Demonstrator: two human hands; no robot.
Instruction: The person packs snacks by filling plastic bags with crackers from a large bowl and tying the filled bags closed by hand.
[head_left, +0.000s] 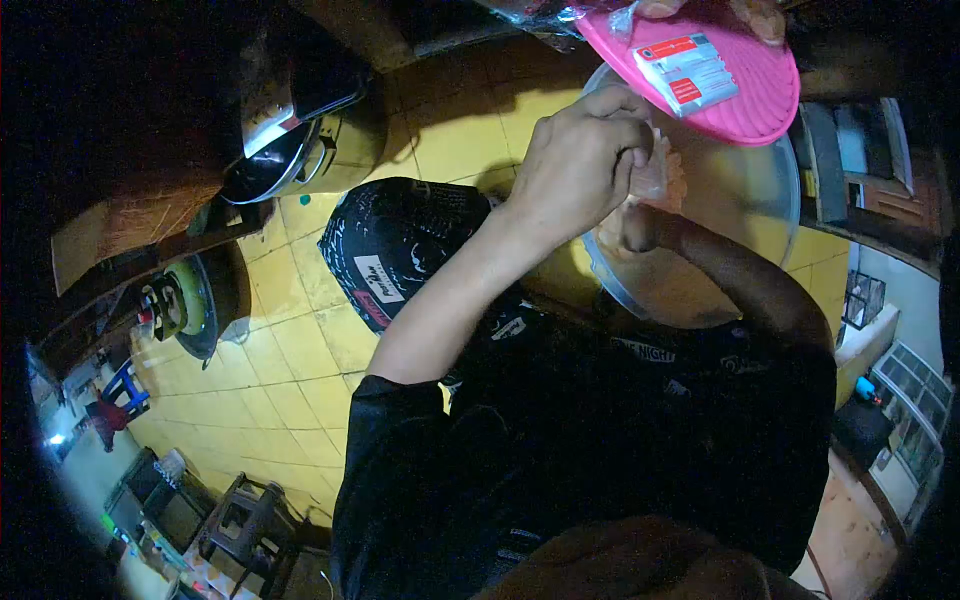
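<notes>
My left hand [590, 150] is closed in a pinch at the top of a small clear plastic bag [650, 178] with something pale orange in or behind it. Just below, my right hand [640, 230] has its fingers closed at the bag's lower end, partly in shadow. Both hands are over a large translucent tub [793, 215], whose contents look orange-brown and are dim. Above the tub's far side is a pink ribbed tray or lid [770, 85], bearing a white packet with red labels [687, 75]. Fingertips [758, 18] at the top edge touch it; whose they are is unclear.
Yellow tiles [285, 340] cover the floor. A large metal pot [320, 155] stands at upper left, and below it a dark basin [205, 335] holds something green. A dark patterned cloth [420, 215] shows beside my left forearm. Dark racks [245, 520] stand at lower left.
</notes>
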